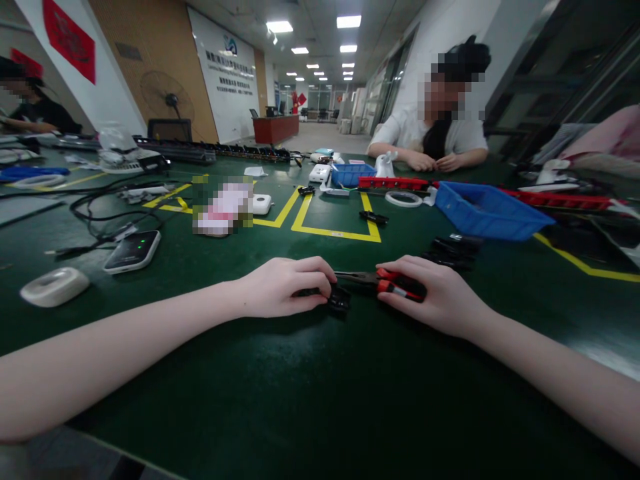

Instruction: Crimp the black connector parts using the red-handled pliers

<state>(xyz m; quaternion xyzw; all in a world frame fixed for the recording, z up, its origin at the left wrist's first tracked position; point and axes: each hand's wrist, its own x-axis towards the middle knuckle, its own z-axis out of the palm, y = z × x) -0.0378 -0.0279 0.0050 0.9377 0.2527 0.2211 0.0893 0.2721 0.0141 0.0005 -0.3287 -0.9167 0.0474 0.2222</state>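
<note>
Holding needle-nose pliers (373, 279) beside a small black part (339, 301) over a green table (300, 407)

Seen from above, along two bare forearms reaching in from the lower corners. Pinching the small black part between thumb and fingers with the left hand (287, 287), low over the tabletop, near the centre of the view. Gripping the pliers by the red-and-black handles with the right hand (443, 293), fist closed around them. Pointing the slim metal jaws leftward, tips at the left fingertips, just above the part. Cannot tell, so close to the fingers, about contact between pliers and part, nor about the exact opening of the jaws.

Lying just beyond the right hand: a cluster of glossy black pieces (453, 252). Standing behind those: a blue plastic bin (493, 212). Marked on the tabletop ahead: yellow tape (340, 235) outlines, with a lone black piece (374, 217) across the right side of one. Spread to the left: a pixelated phone (225, 210), a dark-faced device with green lights (133, 252), a rounded white object (55, 287) and black cables (95, 217). Sitting across the table at right: a person in a white top (430, 147), hands on the tabletop. Set far back: a reddish-brown counter (276, 129) under ceiling lights (349, 22).
</note>
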